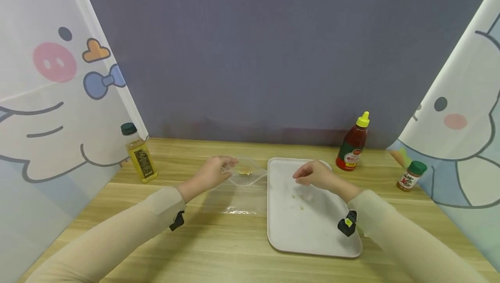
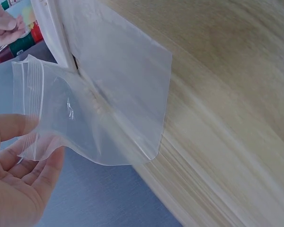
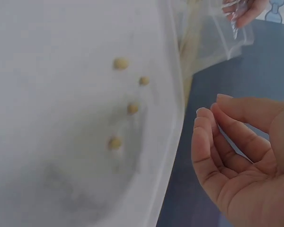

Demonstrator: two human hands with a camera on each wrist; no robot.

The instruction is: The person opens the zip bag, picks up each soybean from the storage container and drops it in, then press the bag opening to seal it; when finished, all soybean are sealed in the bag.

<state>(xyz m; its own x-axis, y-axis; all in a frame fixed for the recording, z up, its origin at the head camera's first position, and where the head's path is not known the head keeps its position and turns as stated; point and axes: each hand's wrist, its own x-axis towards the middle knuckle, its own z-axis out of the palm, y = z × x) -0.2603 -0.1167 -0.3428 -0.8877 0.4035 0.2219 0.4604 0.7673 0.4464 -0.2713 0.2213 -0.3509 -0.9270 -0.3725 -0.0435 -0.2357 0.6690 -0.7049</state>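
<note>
My left hand pinches the rim of a clear zip bag between thumb and fingers. The bag's mouth gapes wide in the head view, and small yellow bits show through it. Over the white tray, my right hand hovers with its fingers loosely bent. In the right wrist view its thumb and forefinger tips come close together, and nothing shows between them. Several small round beige beans lie on the tray below, slightly blurred.
An oil bottle stands at the left by the printed curtain. Behind the tray is a red sauce bottle with a yellow cap. Farther right stands a small green-lidded jar. A dark grey panel closes off the back of the wooden table.
</note>
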